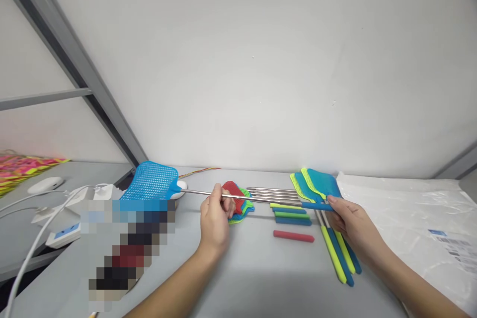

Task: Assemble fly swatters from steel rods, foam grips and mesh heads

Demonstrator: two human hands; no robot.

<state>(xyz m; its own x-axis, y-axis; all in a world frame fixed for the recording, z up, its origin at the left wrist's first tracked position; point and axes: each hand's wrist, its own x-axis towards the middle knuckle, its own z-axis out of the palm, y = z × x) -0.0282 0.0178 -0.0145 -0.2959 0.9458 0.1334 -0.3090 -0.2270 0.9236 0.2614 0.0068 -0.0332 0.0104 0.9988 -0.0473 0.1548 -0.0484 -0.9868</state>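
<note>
A blue fly swatter (153,182) is stretched level above the table, its mesh head to the left. My left hand (216,216) is closed around the middle of its thin metal rod. At the other end, my right hand (354,221) grips the blue handle. Behind my left hand lies a small pile of loose swatter heads, a red head (233,194) on top. Several metal rods (276,192) lie side by side behind the held rod. Below it are several loose handles (292,216) and a separate red handle (293,236). Several whole swatters (333,256) lie near my right hand.
White plastic packaging (406,218) covers the table's right side. At left are a power strip (65,233), white cables (35,253), a white computer mouse (45,185) and a pixelated patch. Grey metal frame bars (89,67) stand against the white wall (253,84).
</note>
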